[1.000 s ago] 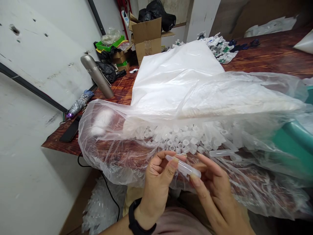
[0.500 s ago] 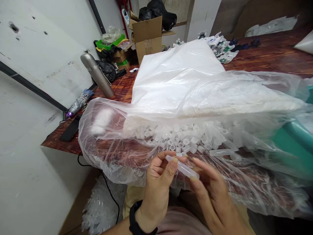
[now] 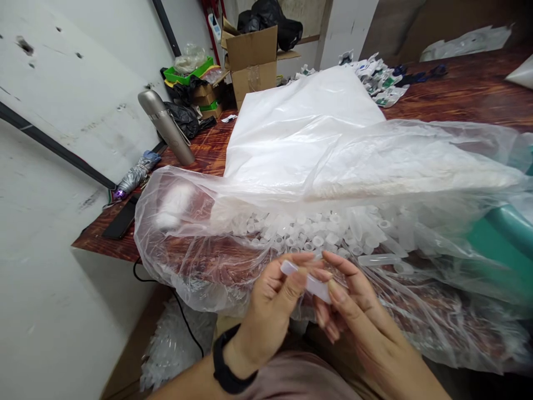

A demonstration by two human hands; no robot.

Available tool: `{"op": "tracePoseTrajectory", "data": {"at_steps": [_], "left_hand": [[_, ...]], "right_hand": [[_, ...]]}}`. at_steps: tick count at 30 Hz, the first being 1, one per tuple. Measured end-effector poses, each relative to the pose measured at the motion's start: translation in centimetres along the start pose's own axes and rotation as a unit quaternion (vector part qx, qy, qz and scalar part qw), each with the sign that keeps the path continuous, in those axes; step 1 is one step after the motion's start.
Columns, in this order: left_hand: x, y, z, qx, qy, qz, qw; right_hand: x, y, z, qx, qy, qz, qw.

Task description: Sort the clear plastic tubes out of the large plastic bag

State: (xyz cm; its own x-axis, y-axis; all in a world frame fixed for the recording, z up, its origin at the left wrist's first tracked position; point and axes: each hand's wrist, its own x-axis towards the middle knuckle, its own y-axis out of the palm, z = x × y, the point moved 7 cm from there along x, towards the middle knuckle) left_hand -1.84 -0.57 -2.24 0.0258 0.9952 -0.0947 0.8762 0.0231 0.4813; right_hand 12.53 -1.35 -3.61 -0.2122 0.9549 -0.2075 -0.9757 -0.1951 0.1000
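The right hand (image 3: 362, 305) has come closer to the left hand (image 3: 268, 305); both pinch the tube (image 3: 317, 287), its four-o'clock end more covered, so probably steadier.

The left hand (image 3: 266, 308) partly hides the tube (image 3: 318, 289); film (image 3: 195, 278) partly veils small pieces (image 3: 318, 241) by the front edge of the table (image 3: 210, 153); the teal tub (image 3: 499, 244) is cut off.
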Motion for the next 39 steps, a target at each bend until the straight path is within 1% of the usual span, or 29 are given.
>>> {"op": "tracePoseTrajectory", "data": {"at_steps": [1,2,3,4,5,6,7,8,9,10,12,14,16,18,19,20,21,22,24,25,26,28,29,30,32,34,36,38,39], "left_hand": [[0.8,-0.4,-0.9,0.029,0.008,-0.002,1.0],[1.7,-0.9,-2.0,0.081,0.02,-0.006,0.997],[2.8,-1.3,-3.1,0.164,0.037,-0.009,0.986],[3.9,-1.5,-4.1,0.284,0.058,-0.009,0.957],[5.1,-1.4,-5.0,0.421,0.08,-0.005,0.903],[6.3,-1.2,-5.6,0.547,0.097,-0.003,0.831],[7.4,-1.0,-5.9,0.639,0.107,0.001,0.762],[8.4,-0.7,-6.0,0.696,0.112,0.006,0.709],[9.3,-0.5,-6.0,0.726,0.113,0.013,0.679],[10.0,-0.3,-5.8,0.735,0.112,0.023,0.668],[10.8,0.1,-5.5,0.739,0.109,0.045,0.663],[11.0,0.2,-5.1,0.744,0.104,0.062,0.658],[10.6,0.2,-4.9,0.74,0.1,0.073,0.661],[9.6,0.3,-4.8,0.731,0.101,0.09,0.669],[8.9,0.4,-4.7,0.721,0.103,0.103,0.678],[8.0,0.5,-4.7,0.701,0.104,0.116,0.696],[7.1,0.7,-4.7,0.67,0.102,0.129,0.723],[6.2,0.7,-4.6,0.63,0.091,0.139,0.758],[4.6,0.4,-3.9,0.526,0.029,0.151,0.837],[3.9,0.2,-3.3,0.47,-0.016,0.153,0.869],[3.2,0.1,-2.7,0.421,-0.059,0.153,0.892],[2.3,-0.2,-1.7,0.35,-0.121,0.147,0.917],[2.0,-0.4,-1.4,0.336,-0.133,0.143,0.921],[1.8,-0.5,-1.4,0.339,-0.129,0.138,0.922],[1.6,-0.5,-2.0,0.376,-0.086,0.143,0.912],[1.4,-0.3,-2.9,0.419,-0.011,0.162,0.893],[1.1,0.1,-3.5,0.452,0.053,0.188,0.871],[0.7,0.3,-3.7,0.474,0.089,0.209,0.85],[0.5,0.4,-3.7,0.486,0.102,0.217,0.841]], "right_hand": [[0.4,-0.6,0.6,-0.078,-0.058,-0.006,0.995],[0.8,-1.1,1.2,-0.167,-0.123,-0.014,0.978],[1.1,-1.4,1.7,-0.255,-0.184,-0.022,0.949],[1.4,-1.4,1.7,-0.33,-0.229,-0.02,0.916],[1.7,-1.2,1.7,-0.391,-0.268,-0.016,0.88],[2.0,-0.9,1.4,-0.435,-0.294,-0.008,0.851],[2.3,-0.6,1.1,-0.463,-0.314,0.0,0.829],[2.5,-0.4,0.9,-0.479,-0.331,0.004,0.813],[2.7,-0.3,0.7,-0.488,-0.341,0.004,0.803],[2.8,-0.3,0.6,-0.491,-0.348,0.004,0.798],[2.8,-0.6,0.5,-0.493,-0.352,0.003,0.795],[2.8,-1.4,0.6,-0.497,-0.354,-0.009,0.793],[2.8,-2.3,0.7,-0.5,-0.351,-0.027,0.791],[2.9,-3.0,0.6,-0.502,-0.35,-0.035,0.79],[3.0,-3.2,0.5,-0.502,-0.351,-0.033,0.79],[3.1,-3.3,0.5,-0.501,-0.352,-0.029,0.79],[3.2,-3.4,0.5,-0.499,-0.353,-0.028,0.791],[3.2,-3.5,0.5,-0.495,-0.353,-0.029,0.793],[3.1,-3.6,1.0,-0.486,-0.351,-0.043,0.799],[3.0,-3.8,1.3,-0.475,-0.343,-0.055,0.809],[2.9,-4.0,1.6,-0.457,-0.328,-0.068,0.824],[2.5,-4.6,2.0,-0.402,-0.279,-0.09,0.867],[2.2,-4.9,2.0,-0.372,-0.25,-0.097,0.889],[1.9,-5.1,2.0,-0.347,-0.222,-0.098,0.906],[1.2,-5.0,2.2,-0.333,-0.2,-0.081,0.918],[0.4,-4.2,2.8,-0.355,-0.232,-0.033,0.905],[-0.4,-3.2,3.7,-0.383,-0.294,0.011,0.876],[-1.1,-2.4,4.4,-0.396,-0.341,0.032,0.852],[-1.4,-2.2,4.6,-0.399,-0.353,0.035,0.846]]}}
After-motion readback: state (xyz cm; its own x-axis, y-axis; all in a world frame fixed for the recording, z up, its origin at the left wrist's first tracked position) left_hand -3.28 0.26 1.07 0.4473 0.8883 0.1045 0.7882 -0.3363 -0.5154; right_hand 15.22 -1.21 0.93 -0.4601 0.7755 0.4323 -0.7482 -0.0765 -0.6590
